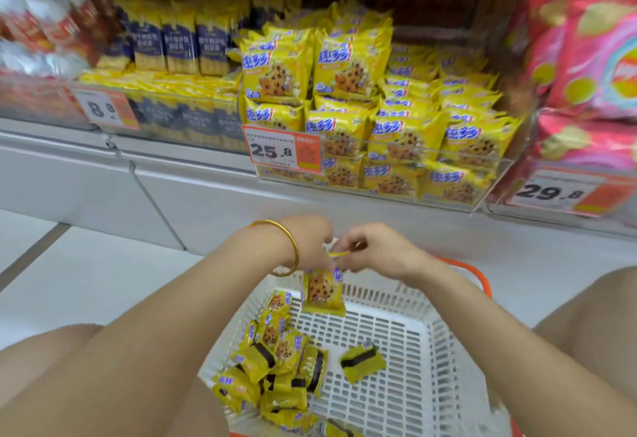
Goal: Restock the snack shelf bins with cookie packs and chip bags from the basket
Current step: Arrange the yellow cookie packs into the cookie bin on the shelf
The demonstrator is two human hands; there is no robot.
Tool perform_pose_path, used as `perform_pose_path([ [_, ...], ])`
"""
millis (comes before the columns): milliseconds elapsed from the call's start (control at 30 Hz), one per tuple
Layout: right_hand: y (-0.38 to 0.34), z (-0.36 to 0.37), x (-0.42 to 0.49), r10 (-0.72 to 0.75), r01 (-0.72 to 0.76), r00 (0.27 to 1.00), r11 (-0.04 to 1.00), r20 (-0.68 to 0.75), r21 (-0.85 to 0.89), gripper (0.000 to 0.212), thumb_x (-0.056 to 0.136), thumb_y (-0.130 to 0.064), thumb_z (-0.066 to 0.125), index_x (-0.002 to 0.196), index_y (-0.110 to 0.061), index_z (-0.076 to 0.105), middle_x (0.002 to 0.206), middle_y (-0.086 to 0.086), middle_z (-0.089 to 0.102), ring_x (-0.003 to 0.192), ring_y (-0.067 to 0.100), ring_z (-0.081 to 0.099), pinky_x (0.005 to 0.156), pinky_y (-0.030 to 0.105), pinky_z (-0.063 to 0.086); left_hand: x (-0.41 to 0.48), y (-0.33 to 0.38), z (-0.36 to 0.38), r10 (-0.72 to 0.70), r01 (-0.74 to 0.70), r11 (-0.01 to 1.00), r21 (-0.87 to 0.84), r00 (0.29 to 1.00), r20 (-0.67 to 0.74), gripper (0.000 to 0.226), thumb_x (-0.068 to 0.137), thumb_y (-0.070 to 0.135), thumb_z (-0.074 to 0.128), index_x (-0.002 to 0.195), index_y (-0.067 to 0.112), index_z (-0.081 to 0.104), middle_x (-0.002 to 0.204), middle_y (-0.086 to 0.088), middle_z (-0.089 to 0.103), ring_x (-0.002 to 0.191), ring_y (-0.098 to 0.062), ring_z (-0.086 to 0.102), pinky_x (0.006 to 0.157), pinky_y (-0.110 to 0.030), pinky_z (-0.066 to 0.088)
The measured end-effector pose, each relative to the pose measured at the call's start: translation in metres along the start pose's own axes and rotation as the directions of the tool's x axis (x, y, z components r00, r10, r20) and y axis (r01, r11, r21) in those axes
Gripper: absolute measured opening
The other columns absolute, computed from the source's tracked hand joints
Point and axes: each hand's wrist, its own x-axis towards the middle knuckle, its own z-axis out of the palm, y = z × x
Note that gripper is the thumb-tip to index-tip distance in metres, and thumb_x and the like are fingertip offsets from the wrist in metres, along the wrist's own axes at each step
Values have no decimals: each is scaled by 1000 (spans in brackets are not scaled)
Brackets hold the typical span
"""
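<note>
Both hands meet over a shopping basket: the left hand (pixel 306 243), a gold bangle (pixel 291 247) on its wrist, and the right hand (pixel 375 250) pinch the top seam of one yellow cookie pack (pixel 324 293) between curled fingers. The pack hangs upright below them, above the far end of the white basket (pixel 379 295), clear of its floor. Nearer and to the left, a heap of cookie packs (pixel 275 361) lies in the basket; a lone pack (pixel 362 361) lies apart to its right. Beyond the hands, a clear bin (pixel 499 164) on the shelf holds rows of the same yellow packs, a price tag (pixel 281 150) reading 25.8 at its left front. Pink chip bags (pixel 593 57) fill the bin to its right, navy-and-yellow packs (pixel 179 47) the one to its left.
</note>
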Motion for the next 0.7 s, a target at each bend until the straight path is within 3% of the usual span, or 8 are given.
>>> perform_pose_path([
  [100,-30,-32,-13,-74,93,980,991,-187,98,14,80,-2,71,77,-16,67,63,2,58,55,4,51,57,20,44,-5,-2,-27,32,-62,989,-137,976,-214,26,89,31,61,102,9,64,94,-6,62,85,-22,57,67,-29,39],
  [167,-50,-47,-21,-125,184,948,965,-293,185,14,84,-6,67,92,-16,63,73,1,60,63,6,56,62,24,50,-13,-2,-46,19,-144,925,-350,941,-337,21,88,26,63,97,6,65,85,-9,60,75,-19,56,65,-30,45],
  [267,-76,-61,-33,-155,233,901,961,-405,151,38,80,-21,71,111,-20,51,88,1,63,71,10,61,60,28,52,-26,2,-68,-53,-370,648,-665,850,-525,17,89,15,62,97,0,65,91,-25,64,76,-20,59,74,-40,55],
  [367,-100,-73,-35,-266,292,798,956,-541,-40,45,72,-21,79,104,-25,47,97,1,61,73,18,64,57,35,55,-27,7,-81,-193,-556,424,-715,716,-671,12,89,16,62,99,11,63,92,-10,68,77,-10,63,63,-26,55],
  [467,-120,-94,-17,-377,296,666,925,-644,-237,41,71,-25,80,103,-26,54,96,-13,55,84,17,62,73,36,54,-13,-1,-85,-399,-529,567,-632,495,-772,29,87,28,65,113,18,54,111,3,58,100,-10,59,84,-27,50],
  [567,-129,-110,12,-426,237,674,899,-603,-370,39,74,-28,78,108,-28,60,102,-7,55,84,15,57,81,36,51,-3,-14,-82,-361,-331,830,-448,292,-885,31,87,25,63,114,13,55,109,4,47,108,-21,51,96,-38,42],
  [633,-128,-109,29,-433,153,699,868,-569,-471,40,78,-31,74,116,-29,60,109,-3,47,92,12,50,84,21,40,4,-19,-79,-254,-249,912,-325,279,-926,29,87,18,61,114,13,56,113,0,49,110,-26,48,97,-36,38],
  [700,-124,-104,38,-440,119,686,854,-580,-506,42,81,-33,72,121,-29,59,107,-2,39,97,11,46,86,20,37,10,-22,-76,-171,-194,952,-238,309,-936,31,85,11,59,116,16,58,121,-6,52,114,-28,45,94,-36,36],
])
